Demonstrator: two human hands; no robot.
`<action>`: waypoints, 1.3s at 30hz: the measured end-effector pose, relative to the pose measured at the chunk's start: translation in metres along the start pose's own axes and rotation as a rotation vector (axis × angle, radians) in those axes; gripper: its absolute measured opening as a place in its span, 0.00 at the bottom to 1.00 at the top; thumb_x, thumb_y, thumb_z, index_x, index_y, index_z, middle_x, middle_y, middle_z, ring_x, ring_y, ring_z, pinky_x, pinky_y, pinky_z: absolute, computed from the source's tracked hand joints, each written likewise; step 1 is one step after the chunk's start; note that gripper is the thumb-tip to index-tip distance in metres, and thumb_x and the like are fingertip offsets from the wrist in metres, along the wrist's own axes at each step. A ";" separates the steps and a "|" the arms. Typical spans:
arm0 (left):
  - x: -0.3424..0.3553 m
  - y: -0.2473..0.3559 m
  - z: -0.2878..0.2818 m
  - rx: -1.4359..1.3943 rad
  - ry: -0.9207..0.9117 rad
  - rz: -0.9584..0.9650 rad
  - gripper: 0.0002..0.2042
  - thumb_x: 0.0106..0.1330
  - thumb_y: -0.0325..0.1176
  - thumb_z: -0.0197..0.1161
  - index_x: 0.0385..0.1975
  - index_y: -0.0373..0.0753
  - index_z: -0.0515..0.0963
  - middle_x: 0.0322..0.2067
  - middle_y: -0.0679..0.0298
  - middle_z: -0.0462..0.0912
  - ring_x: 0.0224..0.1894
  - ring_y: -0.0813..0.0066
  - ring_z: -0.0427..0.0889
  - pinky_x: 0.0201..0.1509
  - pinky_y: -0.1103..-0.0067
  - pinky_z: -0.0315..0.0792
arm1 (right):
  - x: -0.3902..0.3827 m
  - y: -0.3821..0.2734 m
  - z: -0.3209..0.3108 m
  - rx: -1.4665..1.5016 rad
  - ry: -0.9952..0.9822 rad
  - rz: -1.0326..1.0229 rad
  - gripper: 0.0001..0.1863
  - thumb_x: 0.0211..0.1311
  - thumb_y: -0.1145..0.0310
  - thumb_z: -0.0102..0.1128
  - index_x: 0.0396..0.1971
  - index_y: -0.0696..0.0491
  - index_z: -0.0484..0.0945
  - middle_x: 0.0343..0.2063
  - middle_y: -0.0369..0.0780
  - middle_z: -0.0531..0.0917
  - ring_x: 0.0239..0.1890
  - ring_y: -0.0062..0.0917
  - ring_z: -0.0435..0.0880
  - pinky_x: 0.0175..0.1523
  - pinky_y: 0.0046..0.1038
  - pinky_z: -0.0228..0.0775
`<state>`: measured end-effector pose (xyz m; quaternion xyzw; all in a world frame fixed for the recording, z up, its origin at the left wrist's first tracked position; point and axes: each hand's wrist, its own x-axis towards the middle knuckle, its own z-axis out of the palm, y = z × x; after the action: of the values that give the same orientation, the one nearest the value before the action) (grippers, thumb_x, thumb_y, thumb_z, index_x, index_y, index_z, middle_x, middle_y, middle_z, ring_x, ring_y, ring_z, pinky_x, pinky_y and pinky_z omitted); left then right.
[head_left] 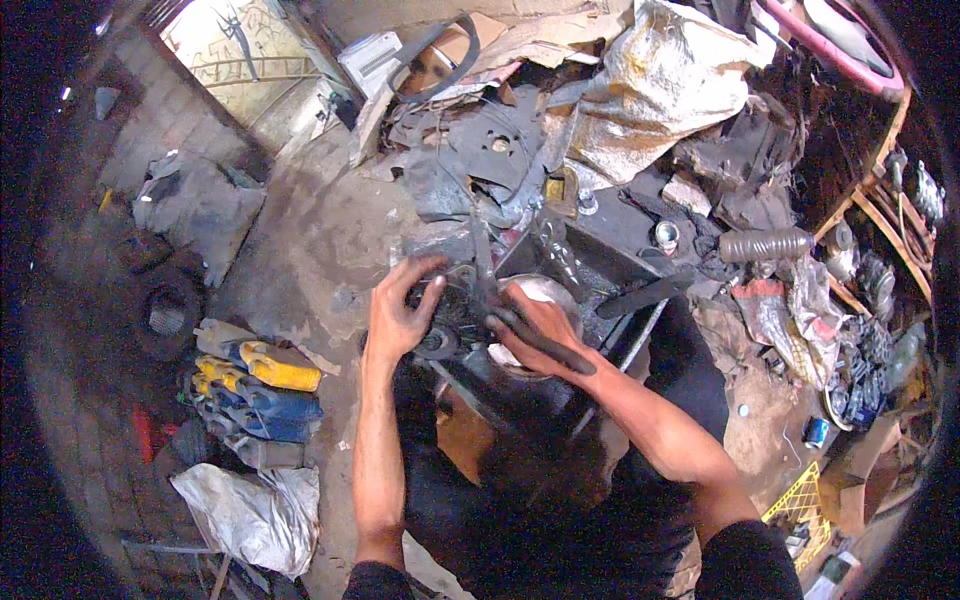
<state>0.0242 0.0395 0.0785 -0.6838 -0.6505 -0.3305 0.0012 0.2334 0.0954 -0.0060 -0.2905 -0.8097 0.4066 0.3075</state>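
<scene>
My left hand [405, 305] is over the left side of a dark, greasy metal work tray, fingers curved and thumb apart, with nothing visible between them. Just below it sits a small dark ring-shaped part [436, 343]. My right hand [535, 330] is closed round a dark rod-shaped tool [550, 345], whose long end lies back along my wrist; its front end is hard to make out. Under that hand is a round pale metal bowl [558, 292], partly covered by it. A narrow dark upright bar [483, 255] stands between my hands.
Dark metal tray walls [610, 250] hold clear plastic scraps. Beyond lie a white sack [660, 80], a small can [666, 235] and a plastic bottle [766, 244]. At left are blue and yellow containers [265, 390] and a silvery sack [255, 515]. A yellow crate [800, 510] stands lower right.
</scene>
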 end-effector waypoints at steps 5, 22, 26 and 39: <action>-0.004 -0.006 0.004 -0.087 0.048 -0.044 0.06 0.62 0.26 0.62 0.35 0.33 0.82 0.35 0.55 0.84 0.40 0.61 0.83 0.47 0.73 0.73 | 0.036 -0.032 -0.034 0.260 0.472 -0.138 0.13 0.63 0.63 0.59 0.43 0.53 0.72 0.31 0.48 0.83 0.34 0.47 0.84 0.38 0.39 0.75; -0.002 -0.014 0.002 -0.126 0.019 -0.040 0.07 0.58 0.25 0.66 0.35 0.34 0.84 0.35 0.57 0.85 0.39 0.64 0.85 0.45 0.75 0.75 | 0.017 -0.003 0.015 -0.060 0.269 -0.181 0.11 0.55 0.70 0.62 0.37 0.56 0.76 0.20 0.49 0.80 0.26 0.46 0.83 0.29 0.41 0.73; 0.000 -0.018 -0.002 -0.160 0.043 0.014 0.07 0.56 0.27 0.68 0.35 0.35 0.84 0.35 0.58 0.85 0.37 0.64 0.85 0.43 0.75 0.76 | 0.003 0.000 0.021 -0.076 0.224 -0.259 0.13 0.55 0.71 0.62 0.40 0.56 0.74 0.17 0.49 0.79 0.21 0.46 0.82 0.26 0.39 0.72; -0.011 -0.040 -0.012 -0.310 -0.054 0.038 0.09 0.64 0.33 0.63 0.41 0.39 0.82 0.39 0.58 0.85 0.43 0.61 0.84 0.49 0.70 0.75 | 0.005 -0.013 0.024 -0.067 0.356 -0.110 0.12 0.58 0.73 0.59 0.42 0.54 0.73 0.23 0.46 0.81 0.24 0.42 0.84 0.29 0.37 0.73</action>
<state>-0.0165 0.0312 0.0658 -0.6966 -0.5785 -0.4083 -0.1157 0.2094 0.0811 -0.0053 -0.3231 -0.7703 0.3045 0.4578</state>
